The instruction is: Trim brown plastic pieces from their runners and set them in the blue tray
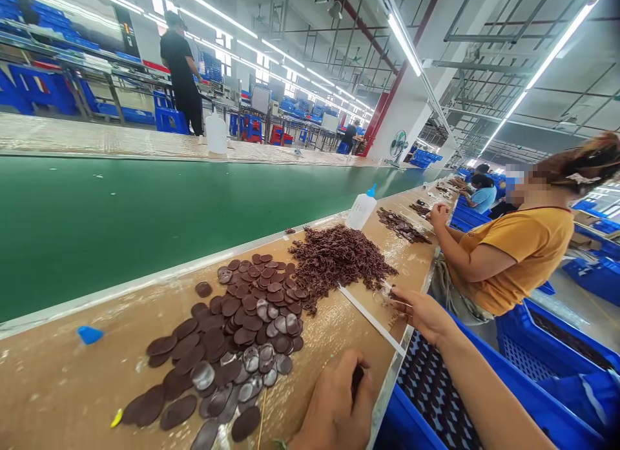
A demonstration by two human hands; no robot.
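Note:
My left hand point(339, 398) is at the table's front edge with its fingers curled round a small dark brown piece point(357, 378), mostly hidden by thumb and forefinger. Farther right, my right hand point(423, 314) reaches to the near side of a heap of small curly dark brown pieces point(339, 259). Its fingertips are pinched together near a pale spot; what they hold is too small to make out. Left of the heap lies a spread pile of flat brown oval discs point(252, 308), some of them shiny.
A white bottle with a blue nozzle point(362, 210) stands behind the heap. A white strip point(371, 317) crosses the tabletop. Beyond runs a green conveyor belt point(145, 211). A blue crate of dark pieces point(431, 392) sits below the edge. A person in a yellow shirt point(518, 256) works at right.

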